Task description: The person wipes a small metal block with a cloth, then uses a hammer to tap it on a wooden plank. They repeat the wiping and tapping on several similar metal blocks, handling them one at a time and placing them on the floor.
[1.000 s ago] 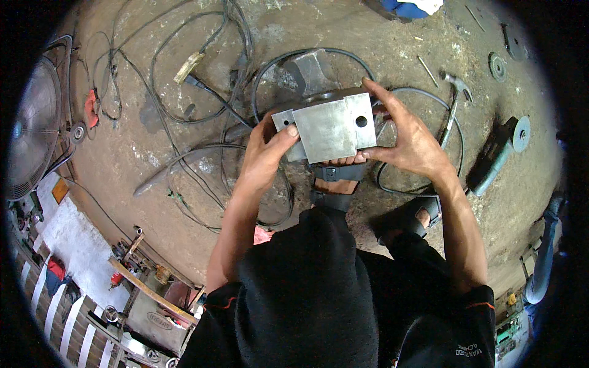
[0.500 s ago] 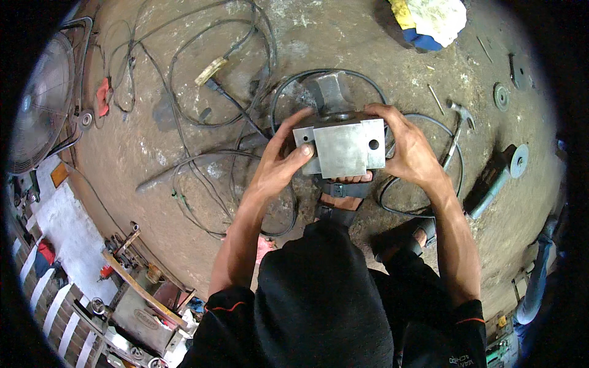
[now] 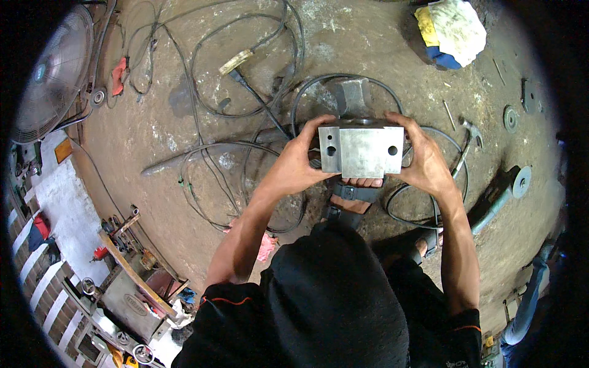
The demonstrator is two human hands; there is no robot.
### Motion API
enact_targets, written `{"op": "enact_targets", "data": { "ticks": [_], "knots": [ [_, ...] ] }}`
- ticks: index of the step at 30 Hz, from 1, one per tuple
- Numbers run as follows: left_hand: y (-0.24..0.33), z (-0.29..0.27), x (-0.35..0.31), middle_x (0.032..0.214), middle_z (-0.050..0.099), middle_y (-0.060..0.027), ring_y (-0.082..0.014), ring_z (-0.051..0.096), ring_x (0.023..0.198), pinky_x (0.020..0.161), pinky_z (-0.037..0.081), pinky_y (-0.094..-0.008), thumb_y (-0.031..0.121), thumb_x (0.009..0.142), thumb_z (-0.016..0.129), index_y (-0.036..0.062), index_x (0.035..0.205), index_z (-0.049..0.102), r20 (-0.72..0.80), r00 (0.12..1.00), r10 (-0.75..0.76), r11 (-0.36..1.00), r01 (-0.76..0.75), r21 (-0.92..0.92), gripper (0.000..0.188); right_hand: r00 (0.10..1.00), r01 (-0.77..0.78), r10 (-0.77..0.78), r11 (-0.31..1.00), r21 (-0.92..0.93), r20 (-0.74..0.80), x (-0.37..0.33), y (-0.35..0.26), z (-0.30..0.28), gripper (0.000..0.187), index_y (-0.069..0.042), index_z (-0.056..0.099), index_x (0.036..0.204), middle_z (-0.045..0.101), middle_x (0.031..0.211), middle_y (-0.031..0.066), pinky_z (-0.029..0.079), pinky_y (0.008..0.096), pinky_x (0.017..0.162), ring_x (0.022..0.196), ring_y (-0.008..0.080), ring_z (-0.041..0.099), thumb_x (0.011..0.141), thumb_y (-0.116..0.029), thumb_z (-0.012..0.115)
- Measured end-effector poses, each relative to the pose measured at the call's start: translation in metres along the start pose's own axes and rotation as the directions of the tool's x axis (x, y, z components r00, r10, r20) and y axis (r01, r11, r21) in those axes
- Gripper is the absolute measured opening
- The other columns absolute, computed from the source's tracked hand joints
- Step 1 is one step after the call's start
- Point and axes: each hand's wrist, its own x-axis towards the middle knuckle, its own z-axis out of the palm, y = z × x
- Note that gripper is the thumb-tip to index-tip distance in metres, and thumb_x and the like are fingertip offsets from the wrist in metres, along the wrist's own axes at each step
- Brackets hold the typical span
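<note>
Steel block (image 3: 362,151) sits in the air above my sandalled foot (image 3: 359,191), both hands clamped on its ends: left hand (image 3: 294,165), right hand (image 3: 423,162). I advise firm, level grip; cables (image 3: 245,153) litter the floor below.

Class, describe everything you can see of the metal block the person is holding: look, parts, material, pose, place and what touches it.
The metal block is a grey, rectangular slab that looks like bare steel, dull and slightly scuffed. Its broad face points up toward the camera, with one round hole near each short end. It is held level above the dirt floor and a sandalled foot. The left hand grips its left end and the right hand its right end, fingers curling over the far edge. Nothing else touches it.
</note>
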Motion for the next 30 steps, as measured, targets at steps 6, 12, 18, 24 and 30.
{"op": "enact_targets", "data": {
  "ticks": [6,12,18,24,30],
  "knots": [
    [-0.002,0.003,0.003,0.140,0.063,-0.0188,-0.0283,0.064,0.129,0.109,0.052,-0.0426,0.014,0.074,0.090,0.0092,0.151,0.045,-0.007,0.998,-0.065,0.998,0.065,-0.020,0.089,1.000,0.013,-0.013,1.000,0.011,-0.003,0.000,0.004,-0.002,0.084,-0.010,0.054,0.143,0.064,0.138,0.0172,0.053,0.0466,0.107,0.127,0.0388,0.064,0.067,-0.016,0.090],
    [-0.004,0.005,0.001,0.135,0.064,-0.0187,-0.0270,0.067,0.123,0.106,0.055,-0.0432,0.010,0.074,0.091,0.0106,0.154,0.037,-0.015,0.997,-0.073,0.997,0.072,-0.034,0.097,1.000,0.028,-0.028,0.999,0.026,0.011,0.000,0.005,-0.005,0.085,-0.009,0.053,0.143,0.063,0.142,0.0168,0.053,0.0468,0.108,0.127,0.0400,0.063,0.067,-0.014,0.088],
    [-0.014,0.013,-0.001,0.132,0.066,-0.0165,-0.0239,0.066,0.121,0.104,0.055,-0.0402,0.009,0.072,0.092,0.0086,0.152,0.039,-0.104,0.994,-0.011,1.000,0.014,0.026,0.097,0.999,0.046,-0.048,0.997,0.066,0.025,-0.001,0.003,-0.009,0.091,-0.011,0.050,0.146,0.062,0.144,0.0181,0.053,0.0474,0.108,0.129,0.0408,0.062,0.065,-0.015,0.090],
    [-0.009,0.014,-0.002,0.130,0.065,-0.0128,-0.0220,0.066,0.118,0.103,0.055,-0.0385,0.006,0.071,0.093,0.0086,0.151,0.040,-0.108,0.994,-0.024,0.996,0.033,0.080,0.096,0.997,0.069,-0.071,0.997,0.045,0.040,0.001,0.007,-0.009,0.089,-0.011,0.050,0.146,0.062,0.142,0.0191,0.054,0.0479,0.106,0.127,0.0408,0.063,0.066,-0.020,0.090],
    [-0.007,0.015,-0.002,0.133,0.062,-0.0139,-0.0225,0.064,0.120,0.104,0.053,-0.0380,0.005,0.072,0.091,0.0076,0.151,0.040,-0.113,0.993,-0.019,0.998,0.025,0.053,0.094,0.998,0.011,-0.018,0.995,0.095,0.065,0.001,0.009,-0.007,0.096,-0.011,0.051,0.146,0.061,0.145,0.0151,0.057,0.0450,0.103,0.118,0.0365,0.068,0.060,-0.016,0.092]
  ]
}}
